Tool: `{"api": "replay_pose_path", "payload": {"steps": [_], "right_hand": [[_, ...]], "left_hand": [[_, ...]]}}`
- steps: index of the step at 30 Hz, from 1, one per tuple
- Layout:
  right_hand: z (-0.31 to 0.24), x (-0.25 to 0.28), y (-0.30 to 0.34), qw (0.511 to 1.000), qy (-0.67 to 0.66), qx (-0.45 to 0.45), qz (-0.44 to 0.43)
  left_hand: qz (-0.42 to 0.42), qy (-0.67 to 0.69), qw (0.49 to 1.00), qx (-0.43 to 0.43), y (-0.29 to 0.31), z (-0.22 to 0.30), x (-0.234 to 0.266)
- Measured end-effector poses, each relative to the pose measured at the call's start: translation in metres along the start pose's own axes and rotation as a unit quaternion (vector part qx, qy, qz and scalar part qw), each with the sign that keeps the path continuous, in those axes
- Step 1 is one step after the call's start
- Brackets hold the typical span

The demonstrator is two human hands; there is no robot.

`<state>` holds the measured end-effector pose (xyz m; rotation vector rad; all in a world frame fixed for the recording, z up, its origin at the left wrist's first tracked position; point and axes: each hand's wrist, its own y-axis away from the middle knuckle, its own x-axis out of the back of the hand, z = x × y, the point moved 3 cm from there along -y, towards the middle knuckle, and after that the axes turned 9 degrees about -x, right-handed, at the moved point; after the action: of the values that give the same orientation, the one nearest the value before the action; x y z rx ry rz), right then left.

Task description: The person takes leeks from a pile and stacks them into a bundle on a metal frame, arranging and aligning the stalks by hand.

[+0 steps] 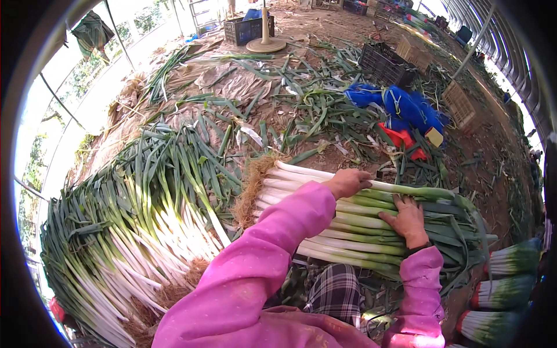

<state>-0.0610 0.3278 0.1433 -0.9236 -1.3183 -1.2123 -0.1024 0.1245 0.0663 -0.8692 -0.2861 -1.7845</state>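
A row of leeks (360, 223) lies side by side in front of me, white stems and brown roots to the left, green leaves to the right. At the far edge of the row, my left hand (348, 184) is closed over a leek (394, 188), its fingers together and pointing right. My right hand (409, 221) rests on the green part of the stems with its fingers spread. Parts of the row are hidden under my left sleeve.
A large heap of loose leeks (133, 232) covers the left side. Blue netting (406, 107) and a red piece (400, 138) lie far right, near a black crate (386, 64). Tied leek bundles (510, 293) sit at the near right. Leaf scraps litter the ground.
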Motion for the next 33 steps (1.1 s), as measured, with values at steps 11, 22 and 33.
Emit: {"api": "replay_pose_path", "payload": {"steps": [11, 22, 33], "right_hand": [[0.000, -0.003, 0.001, 1.000, -0.002, -0.015, -0.013], [-0.001, -0.001, 0.004, 1.000, -0.021, -0.002, -0.004], [0.004, 0.000, -0.002, 0.999, -0.035, 0.008, -0.007]], "left_hand": [[-0.009, -0.024, 0.998, 0.063, 0.014, -0.027, 0.001], [-0.034, -0.046, 0.989, 0.136, 0.109, -0.109, 0.072], [-0.277, -0.166, 0.943, 0.083, 0.073, -0.109, 0.082]]}}
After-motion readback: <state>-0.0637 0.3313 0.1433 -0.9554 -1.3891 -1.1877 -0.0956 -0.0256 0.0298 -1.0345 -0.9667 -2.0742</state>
